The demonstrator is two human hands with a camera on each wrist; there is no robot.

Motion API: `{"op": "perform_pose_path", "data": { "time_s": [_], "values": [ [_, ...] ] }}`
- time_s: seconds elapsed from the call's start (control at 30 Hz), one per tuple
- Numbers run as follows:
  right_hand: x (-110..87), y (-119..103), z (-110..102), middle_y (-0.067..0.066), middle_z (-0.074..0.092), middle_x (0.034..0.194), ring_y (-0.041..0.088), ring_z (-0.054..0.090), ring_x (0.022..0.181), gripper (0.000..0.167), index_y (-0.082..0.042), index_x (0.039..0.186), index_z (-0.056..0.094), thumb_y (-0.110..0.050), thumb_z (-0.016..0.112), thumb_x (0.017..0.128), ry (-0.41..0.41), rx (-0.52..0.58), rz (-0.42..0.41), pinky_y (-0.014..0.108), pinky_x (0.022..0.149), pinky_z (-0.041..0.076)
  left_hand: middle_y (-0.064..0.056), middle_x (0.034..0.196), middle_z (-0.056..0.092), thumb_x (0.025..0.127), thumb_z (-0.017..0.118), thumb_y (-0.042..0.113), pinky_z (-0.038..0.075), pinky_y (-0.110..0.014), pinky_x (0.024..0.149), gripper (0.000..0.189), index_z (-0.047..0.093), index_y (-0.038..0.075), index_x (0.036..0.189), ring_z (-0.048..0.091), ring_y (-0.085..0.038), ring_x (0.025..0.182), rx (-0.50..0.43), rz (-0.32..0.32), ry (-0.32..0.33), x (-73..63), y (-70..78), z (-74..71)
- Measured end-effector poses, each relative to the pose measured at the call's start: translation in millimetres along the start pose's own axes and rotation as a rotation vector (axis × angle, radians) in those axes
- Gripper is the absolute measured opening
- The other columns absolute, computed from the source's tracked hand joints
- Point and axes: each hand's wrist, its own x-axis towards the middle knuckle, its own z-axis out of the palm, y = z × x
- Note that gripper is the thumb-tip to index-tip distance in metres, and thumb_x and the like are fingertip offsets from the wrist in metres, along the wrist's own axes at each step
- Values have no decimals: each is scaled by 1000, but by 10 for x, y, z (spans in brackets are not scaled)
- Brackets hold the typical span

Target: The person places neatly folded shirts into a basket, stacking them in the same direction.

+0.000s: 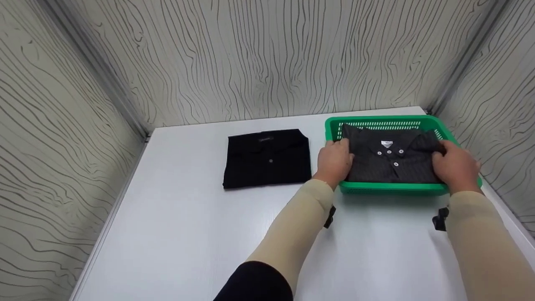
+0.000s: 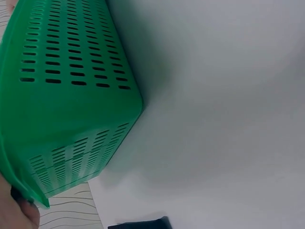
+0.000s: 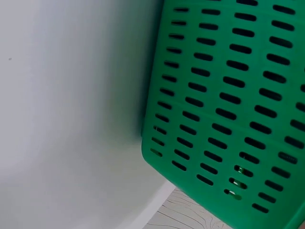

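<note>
A folded dark grey button-up shirt (image 1: 391, 161) lies in the green plastic basket (image 1: 393, 188), collar and white buttons facing up. My left hand (image 1: 334, 163) pinches the shirt's left side over the basket's left rim. On the opposite side, my right hand (image 1: 457, 165) holds the shirt's right edge, thumb on top. In the left wrist view, the left hand (image 2: 16, 212) shows at the basket's corner with a bit of dark cloth by its fingers. The right wrist view shows the slotted basket wall (image 3: 228, 109), with the right hand out of sight.
A folded black shirt (image 1: 267, 161) lies flat on the white table (image 1: 188, 225), left of the basket. Wood-grain patterned panels (image 1: 259, 58) enclose the table at the back and both sides. The basket stands near the table's right edge.
</note>
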Motion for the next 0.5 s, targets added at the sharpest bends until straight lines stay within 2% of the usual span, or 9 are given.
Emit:
{"op": "perform_pose_path", "data": {
  "time_s": [0.1, 0.2, 0.4, 0.5],
  "values": [
    [-15, -12, 1, 34, 38, 150, 59, 27, 135, 58, 0, 157, 28, -26, 36, 106, 17, 35, 12, 73, 110, 3, 7, 125, 64, 103, 59, 40, 50, -27, 92, 35, 58, 22, 133, 57, -10, 111, -25, 11, 14, -17, -18, -7],
    [-32, -23, -3, 32, 40, 150, 57, 29, 135, 59, 0, 157, 27, -25, 37, 105, 35, 61, 17, 73, 108, 10, 6, 128, 62, 104, 60, 36, 48, -26, 96, 37, 57, 20, 137, 56, -9, 115, -90, 19, 29, -23, -37, 3],
    [-62, -24, -2, 30, 40, 151, 54, 31, 136, 58, 1, 156, 30, -22, 39, 104, 88, 92, -8, 71, 105, 18, 10, 122, 63, 105, 59, 32, 46, -23, 98, 27, 60, 23, 130, 56, -5, 114, -245, 24, 33, -36, -89, 23],
    [-78, -28, 3, 30, 43, 148, 54, 33, 134, 57, 2, 154, 34, -20, 40, 103, 115, 108, -12, 70, 105, 20, 10, 121, 64, 105, 58, 31, 46, -23, 98, 25, 62, 23, 129, 57, -5, 113, -288, 26, 29, -42, -112, 27]
  ]
}}
